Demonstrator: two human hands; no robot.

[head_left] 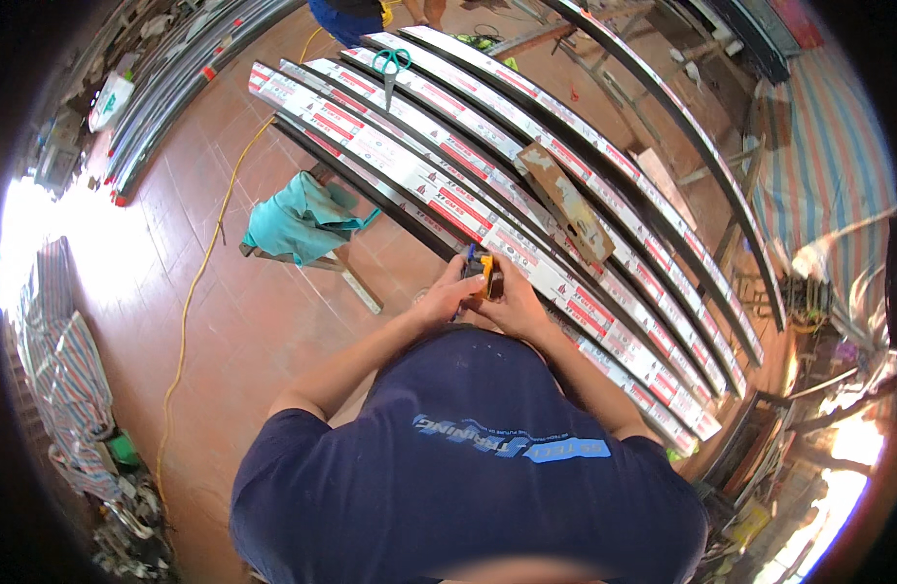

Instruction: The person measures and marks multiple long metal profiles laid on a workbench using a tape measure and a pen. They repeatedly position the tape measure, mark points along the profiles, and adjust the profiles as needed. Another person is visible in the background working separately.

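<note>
Left hand: the left hand [447, 297] was curled, fingers together, pinching the near side of a small yellow-and-black tool [481, 273] from its 8 o'clock.
Right hand: the right hand [512, 300] was closed on the same tool from its 5 o'clock, steadying it.
Tool: it sat against the near edge of the wrapped metal profiles [487, 209], apparently braced there for support.
Profiles: these lay side by side, running from 11 to 4 o'clock.
Scissors: green-handled scissors [391, 66] lay on the profiles at 11 o'clock, well apart.
Board: a worn board [565, 202] rested across them at 1 o'clock.
Cloth: a teal cloth [298, 216] lay draped over a stand at 10 o'clock.
</note>
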